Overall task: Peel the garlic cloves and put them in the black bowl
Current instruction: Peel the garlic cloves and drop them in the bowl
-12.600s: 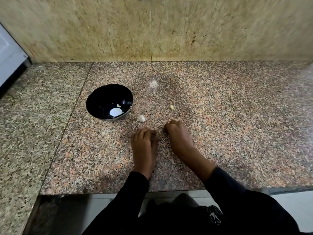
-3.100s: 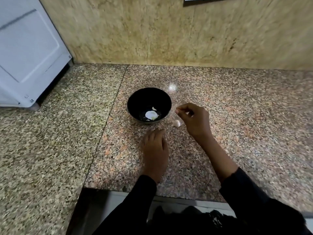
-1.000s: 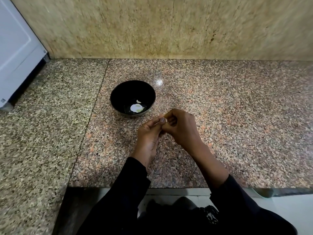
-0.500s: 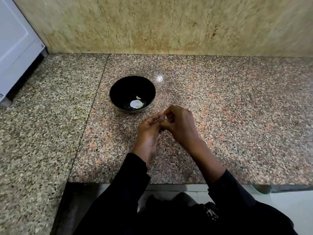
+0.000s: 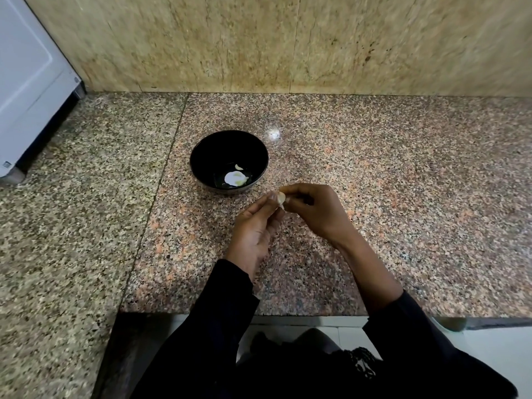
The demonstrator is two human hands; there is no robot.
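- Landmark: black bowl (image 5: 229, 162). I log it standing upright on the speckled granite worktop (image 5: 388, 197), just right of the seam between the two slabs.
- Bowl contents: one small pale curved piece (image 5: 238, 167) that I take for a peeled clove, lying toward the far side of the bowl's floor. Beside it, nearer the person, a round white patch (image 5: 236, 178); I cannot tell whether that is garlic, skin or a glare spot.
- Garlic clove (image 5: 280, 198): pale, held in the air just right of the bowl's near rim and slightly nearer the person, not touching bowl or worktop. A thin tip hangs from its lower end; I cannot tell how much skin is on it.
- Left hand (image 5: 253, 228): nearer the person than the bowl, fingers reaching up toward the clove, fingertips pinched against its left side.
- Right hand (image 5: 313, 210): right of the bowl, fingers curled, thumb and forefinger clamped on the clove's right side. Both hands meet at the clove.
- Sleeves: black, covering both forearms up to the wrists, running back from the hands to the near worktop edge.
- White appliance (image 5: 28, 82): well left of the bowl and beyond it, against the wall; only its corner shows.
- Wall (image 5: 288, 41): beige stone panels behind the bowl, with a vertical joint.
- Bright glare spot (image 5: 273, 134) on the worktop, just beyond the bowl's right rim.
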